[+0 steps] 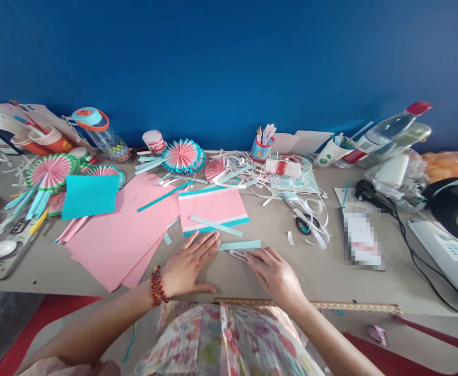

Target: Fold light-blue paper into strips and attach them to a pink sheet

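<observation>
My left hand [191,263] lies flat on the table, its fingers stretched out. Its fingertips touch or nearly touch the left end of a pale blue paper strip [239,245]. Just below that strip, my right hand [273,269] is closed around what looks like a small utility knife [237,255], pale with a dark slot, its tip pointing left. Behind my hands is a pink paper sheet [213,203] with blue and white strips along its long edges. Another pale blue strip [216,226] lies slantwise over its lower part.
Large pink sheets [122,235] and a teal paper square [90,196] are at left, near folded paper rosettes [184,155]. Scissors [307,223] and tangled paper scraps [236,169] sit behind. To the right are a phone [364,237] and a power strip [448,256].
</observation>
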`<state>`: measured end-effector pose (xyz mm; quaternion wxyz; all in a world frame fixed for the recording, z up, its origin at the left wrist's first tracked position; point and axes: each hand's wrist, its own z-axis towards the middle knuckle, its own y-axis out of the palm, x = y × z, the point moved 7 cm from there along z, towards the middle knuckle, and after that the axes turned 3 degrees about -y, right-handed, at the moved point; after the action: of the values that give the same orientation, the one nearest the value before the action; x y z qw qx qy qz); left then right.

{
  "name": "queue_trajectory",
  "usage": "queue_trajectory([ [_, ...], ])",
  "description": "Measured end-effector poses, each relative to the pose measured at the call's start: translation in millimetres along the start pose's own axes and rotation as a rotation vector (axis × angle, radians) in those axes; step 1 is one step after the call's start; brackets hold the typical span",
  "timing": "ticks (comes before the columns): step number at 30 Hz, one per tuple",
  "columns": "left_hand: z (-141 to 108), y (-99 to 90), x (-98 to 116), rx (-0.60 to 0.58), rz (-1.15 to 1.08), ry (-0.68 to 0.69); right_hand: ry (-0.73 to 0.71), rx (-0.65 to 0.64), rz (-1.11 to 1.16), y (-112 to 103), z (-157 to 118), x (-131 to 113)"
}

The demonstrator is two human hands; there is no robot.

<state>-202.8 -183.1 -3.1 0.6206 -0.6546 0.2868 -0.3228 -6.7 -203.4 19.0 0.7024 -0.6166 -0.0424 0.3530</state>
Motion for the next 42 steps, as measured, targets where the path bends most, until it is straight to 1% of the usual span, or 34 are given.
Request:
queue_trajectory([
  [8, 0.6, -2.5, 1.2, 0.006, 0.009, -0.008, -0.001, 0.007, 0.029, -0.4, -0.7, -5.1],
  [15, 0.3, -1.5, 1.5, 0.002, 0.035, -0.005, -0.002, -0.001, 0.031, 6.4, 3.4, -12.6],
  [21, 1.0, 0.2, 2.2, 0.007, 0.021, -0.016, -0.022, -0.001, -0.014, 11.1, 10.4, -20.5],
  [25, -0.9, -6.0, -2.4, 0.019, -0.078, 0.008, -0.018, 0.006, -0.023, 11.8, 14.5, -23.5],
  [30, -14.2, -25.4, -23.9, 0.098, -0.269, 0.008, -0.015, 0.015, -0.016, 13.0, 13.5, -21.1],
  [33, -22.6, -30.1, -31.4, 0.126, -0.345, 0.041, -0.007, 0.017, 0.002, 13.8, 12.8, -19.5],
  [37, -23.5, -29.0, -32.6, 0.172, -0.347, 0.076, -0.025, 0.023, 0.007, 13.0, 12.6, -20.0],
  [42, -15.8, -17.4, -29.4, 0.129, -0.328, 0.107, -0.028, 0.030, -0.001, 11.1, 13.3, -20.0],
])
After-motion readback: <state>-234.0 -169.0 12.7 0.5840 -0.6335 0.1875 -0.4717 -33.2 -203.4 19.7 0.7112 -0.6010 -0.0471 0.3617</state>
